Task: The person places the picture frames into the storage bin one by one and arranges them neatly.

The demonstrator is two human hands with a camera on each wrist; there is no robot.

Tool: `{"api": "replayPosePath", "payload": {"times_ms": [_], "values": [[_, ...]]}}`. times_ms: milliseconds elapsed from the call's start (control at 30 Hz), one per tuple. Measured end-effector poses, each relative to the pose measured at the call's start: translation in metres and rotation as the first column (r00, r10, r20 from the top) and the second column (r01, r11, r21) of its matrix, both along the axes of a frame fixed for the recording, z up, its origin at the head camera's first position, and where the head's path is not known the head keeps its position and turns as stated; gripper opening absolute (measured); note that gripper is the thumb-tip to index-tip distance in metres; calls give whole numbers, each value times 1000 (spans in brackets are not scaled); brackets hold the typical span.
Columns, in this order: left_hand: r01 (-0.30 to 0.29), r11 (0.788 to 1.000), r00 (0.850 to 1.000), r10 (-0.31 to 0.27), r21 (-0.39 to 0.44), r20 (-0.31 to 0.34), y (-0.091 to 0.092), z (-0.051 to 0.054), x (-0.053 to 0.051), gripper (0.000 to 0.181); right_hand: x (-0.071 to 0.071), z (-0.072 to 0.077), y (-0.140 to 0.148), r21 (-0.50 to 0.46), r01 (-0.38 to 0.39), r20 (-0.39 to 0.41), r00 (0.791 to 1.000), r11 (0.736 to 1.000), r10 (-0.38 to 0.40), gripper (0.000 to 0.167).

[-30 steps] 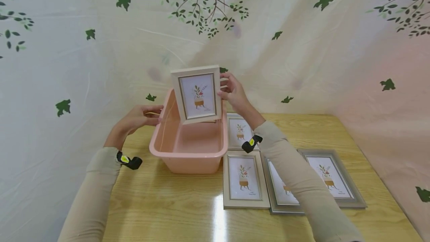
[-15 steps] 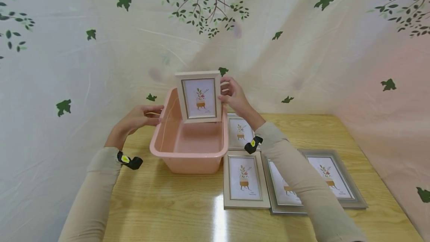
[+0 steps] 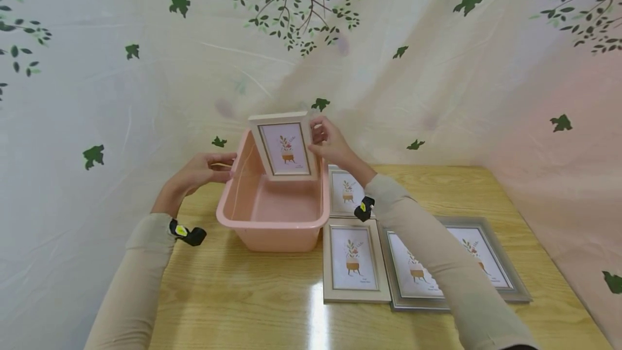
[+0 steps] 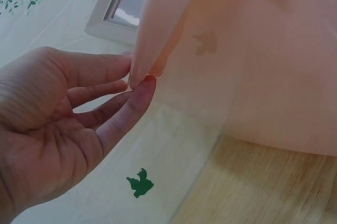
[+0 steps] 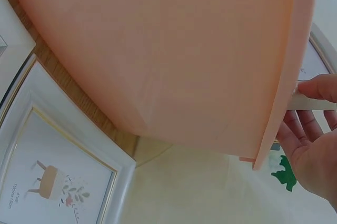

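Note:
A cream picture frame (image 3: pixel 285 150) with a potted-plant print leans tilted over the back of a pink plastic basin (image 3: pixel 272 224), its lower part inside. My right hand (image 3: pixel 332 143) grips the frame by its right edge, thumb in front and fingers behind. In the right wrist view that hand (image 5: pixel 316 147) is beyond the basin's rim, pinching the frame's edge (image 5: pixel 310 101). At the basin's left rim, my left hand (image 3: pixel 196 170) pinches the lip. The left wrist view shows the left hand's (image 4: pixel 63 124) fingertips on the thin edge of the basin (image 4: pixel 263 76).
Right of the basin lie a white frame (image 3: pixel 344 193), a cream frame (image 3: pixel 357 259) and two grey frames (image 3: pixel 413 274) (image 3: pixel 486 250), partly covered by my right forearm. The wooden table (image 3: pixel 233 296) meets a leaf-patterned cloth (image 3: pixel 437 80) behind.
The right hand has lowered the held frame toward the basin and shifted it slightly left; its top now tilts back. The left hand and the basin have not moved.

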State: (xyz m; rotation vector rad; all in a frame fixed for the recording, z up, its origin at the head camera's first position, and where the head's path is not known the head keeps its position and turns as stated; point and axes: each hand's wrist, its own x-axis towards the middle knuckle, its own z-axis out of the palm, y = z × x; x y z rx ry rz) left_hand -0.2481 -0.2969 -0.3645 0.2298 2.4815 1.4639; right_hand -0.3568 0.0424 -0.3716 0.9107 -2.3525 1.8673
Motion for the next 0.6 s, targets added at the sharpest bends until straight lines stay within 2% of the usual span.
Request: {"api": "replayPosePath", "payload": {"times_ms": [367, 600], "values": [[5, 1000, 1000, -5, 0, -1, -1, 0, -1, 64, -5, 2, -7, 156, 33, -18, 999, 987, -30, 45], [4, 1000, 1000, -4, -14, 0, 0, 1, -2, 65, -8, 3, -13, 260, 37, -42, 999, 965, -27, 43]]}}
